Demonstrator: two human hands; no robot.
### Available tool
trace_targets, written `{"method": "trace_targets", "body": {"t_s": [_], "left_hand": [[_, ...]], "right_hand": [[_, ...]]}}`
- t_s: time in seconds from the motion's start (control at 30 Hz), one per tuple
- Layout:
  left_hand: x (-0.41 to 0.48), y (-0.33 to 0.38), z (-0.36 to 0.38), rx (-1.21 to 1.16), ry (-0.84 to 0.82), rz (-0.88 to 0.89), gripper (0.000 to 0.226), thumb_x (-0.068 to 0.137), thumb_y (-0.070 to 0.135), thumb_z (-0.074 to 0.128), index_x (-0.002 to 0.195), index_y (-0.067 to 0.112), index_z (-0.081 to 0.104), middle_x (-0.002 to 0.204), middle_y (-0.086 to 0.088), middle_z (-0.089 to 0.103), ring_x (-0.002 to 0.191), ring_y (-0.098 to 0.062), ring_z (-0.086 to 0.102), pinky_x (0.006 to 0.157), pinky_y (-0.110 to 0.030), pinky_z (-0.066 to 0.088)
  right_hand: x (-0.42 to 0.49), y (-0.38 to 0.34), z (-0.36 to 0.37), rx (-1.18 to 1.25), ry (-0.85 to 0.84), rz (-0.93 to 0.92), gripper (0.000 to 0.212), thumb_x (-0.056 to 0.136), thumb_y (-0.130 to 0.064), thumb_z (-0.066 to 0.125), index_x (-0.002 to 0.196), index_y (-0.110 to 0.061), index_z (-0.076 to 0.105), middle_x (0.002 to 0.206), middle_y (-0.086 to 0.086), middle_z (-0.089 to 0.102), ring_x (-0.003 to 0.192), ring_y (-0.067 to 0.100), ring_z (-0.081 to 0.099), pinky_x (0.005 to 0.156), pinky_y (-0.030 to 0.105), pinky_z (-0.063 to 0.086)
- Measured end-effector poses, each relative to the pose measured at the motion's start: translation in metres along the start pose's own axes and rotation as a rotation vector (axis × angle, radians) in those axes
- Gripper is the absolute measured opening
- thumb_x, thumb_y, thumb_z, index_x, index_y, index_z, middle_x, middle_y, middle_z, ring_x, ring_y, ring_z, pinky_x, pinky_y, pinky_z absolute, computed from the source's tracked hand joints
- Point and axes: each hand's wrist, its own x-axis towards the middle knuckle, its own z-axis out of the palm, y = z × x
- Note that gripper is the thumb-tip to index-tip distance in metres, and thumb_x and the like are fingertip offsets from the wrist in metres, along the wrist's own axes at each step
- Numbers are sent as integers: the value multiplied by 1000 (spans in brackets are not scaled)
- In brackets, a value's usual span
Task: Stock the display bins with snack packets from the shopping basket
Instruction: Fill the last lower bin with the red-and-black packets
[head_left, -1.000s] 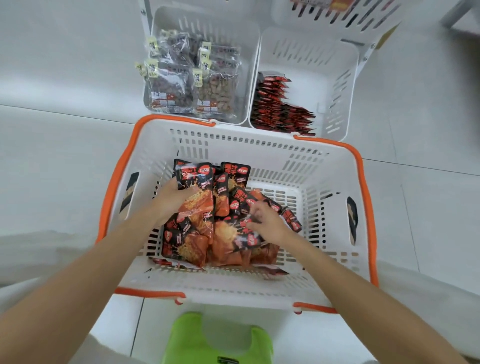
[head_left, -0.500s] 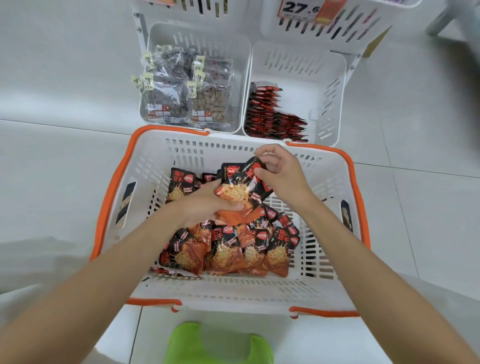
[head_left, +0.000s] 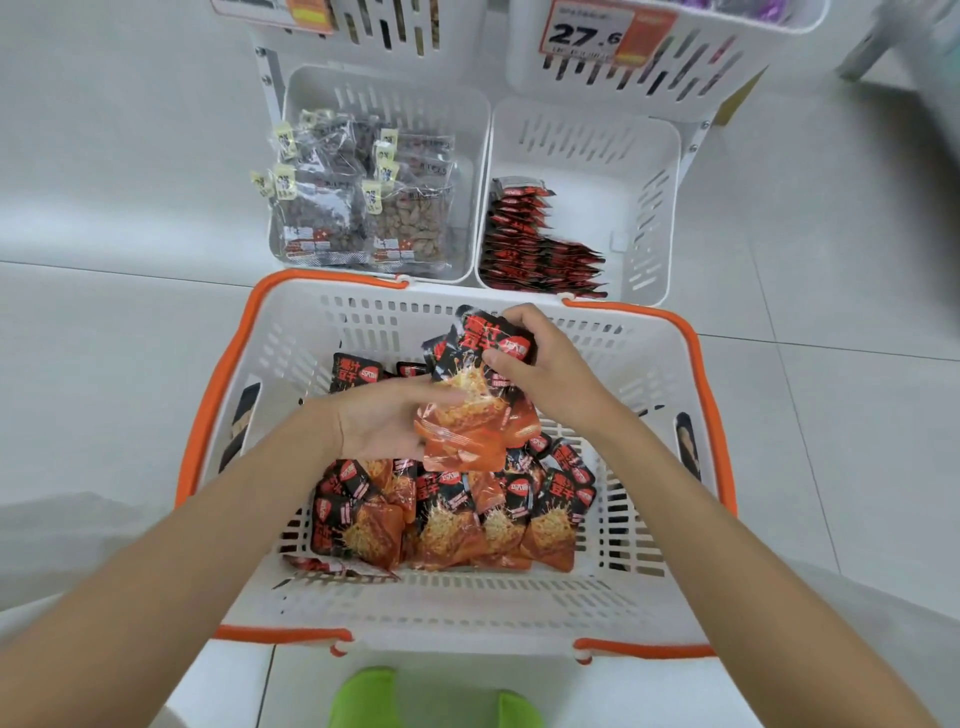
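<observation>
Pale grey floor tiles (head_left: 831, 415) fill the room all around. On the floor sits a big white shopping basket (head_left: 457, 603) with an orange rim, and it touches the white display bins behind it. Four bins show: two low ones just past the basket and two higher ones at the top. The low left bin (head_left: 384, 104) holds clear bags of nuts (head_left: 363, 208) with little yellow tags. The low right bin (head_left: 654, 208) holds a row of red and black snack packets (head_left: 535, 244) along its left side, and its right side is bare. The top right bin (head_left: 727, 78) has a price tag (head_left: 587, 34) that reads 27.6. Inside the basket lies a heap of red and black snack packets (head_left: 452, 525), mostly in the middle and near part. Two bare arms reach into the basket from below. Held above the heap is a small bunch of packets (head_left: 472, 410), still inside the basket and not yet at the bins. The left hand (head_left: 384, 421) is closed under the bunch from the left, with its fingers tucked behind it. The right hand (head_left: 540, 374) is pinched on the top of the bunch, thumb in front and fingers curled over the back. At the bottom edge sits something bright green (head_left: 431, 696), just under the basket.
</observation>
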Motion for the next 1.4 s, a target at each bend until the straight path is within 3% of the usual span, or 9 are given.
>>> {"method": "trace_targets", "body": {"t_s": [0.1, 0.2, 0.4, 0.57, 0.67, 0.83, 0.97, 1.2, 1.4], "left_hand": [[16, -3, 18, 394, 255, 113, 98, 69, 40, 88, 148, 24, 32, 147, 4, 44, 136, -20, 42, 109, -37, 34], [28, -5, 23, 486, 457, 231, 103, 78, 35, 81, 155, 15, 16, 159, 0, 24, 146, -22, 24, 112, -34, 28], [39, 3, 17, 188, 245, 273, 48, 85, 16, 76, 126, 30, 55, 117, 1, 69, 106, -23, 68, 80, -34, 59], [45, 49, 7, 530, 241, 500, 65, 81, -3, 75, 131, 26, 46, 112, 11, 64, 98, -1, 67, 77, -18, 54], [59, 91, 6, 638, 214, 569, 72, 76, 2, 81, 134, 22, 42, 118, 1, 63, 106, -12, 65, 87, -31, 56], [92, 144, -2, 760, 405, 717, 112, 73, 24, 84, 155, 19, 8, 151, 10, 26, 134, -2, 32, 106, -11, 28], [132, 150, -32, 873, 408, 619, 126, 75, 45, 80, 154, 27, -16, 163, 9, -10, 150, -10, 0, 123, -38, 10], [169, 137, -52, 831, 391, 518, 134, 78, 24, 81, 146, 17, -35, 155, 18, -5, 141, 2, 5, 113, -17, 13], [173, 134, -56, 854, 387, 522, 133, 79, 29, 79, 145, 19, -36, 145, 25, -15, 141, 1, 4, 113, -17, 12]], "right_hand": [[1, 2, 1, -79, -69, -13, 43, 95, -19, 62, 132, -27, 41, 126, -4, 56, 108, 9, 58, 91, 27, 47], [6, 5, -6, -362, -157, -100, 76, 99, -31, 54, 156, -33, 4, 161, -6, 19, 146, 9, 19, 115, 24, 22], [19, -2, -7, -390, 91, -38, 40, 90, -42, 66, 110, -19, 41, 95, -1, 55, 81, 16, 56, 70, 37, 51], [38, -16, -57, -14, -168, 112, 86, 80, -22, 80, 148, -33, 30, 142, -9, 44, 123, 9, 51, 98, 32, 49], [55, -24, -86, 49, -162, 59, 39, 81, -8, 78, 117, -14, 64, 103, 0, 68, 92, 11, 66, 82, 41, 59], [86, -12, -124, -179, 354, -212, 28, 84, -12, 74, 109, -17, 65, 96, -7, 65, 86, 0, 58, 79, 11, 41], [130, 27, -134, -446, 568, -349, 25, 91, -11, 67, 115, -7, 63, 107, -1, 54, 95, -5, 45, 87, 1, 33], [239, 76, -120, -654, 230, -266, 54, 88, -43, 66, 130, -12, 55, 137, 17, 43, 129, 30, 41, 112, 39, 34], [255, 83, -129, -451, 62, -89, 59, 89, -51, 62, 139, -28, 44, 141, 3, 36, 120, 6, 39, 101, 8, 27]]}}
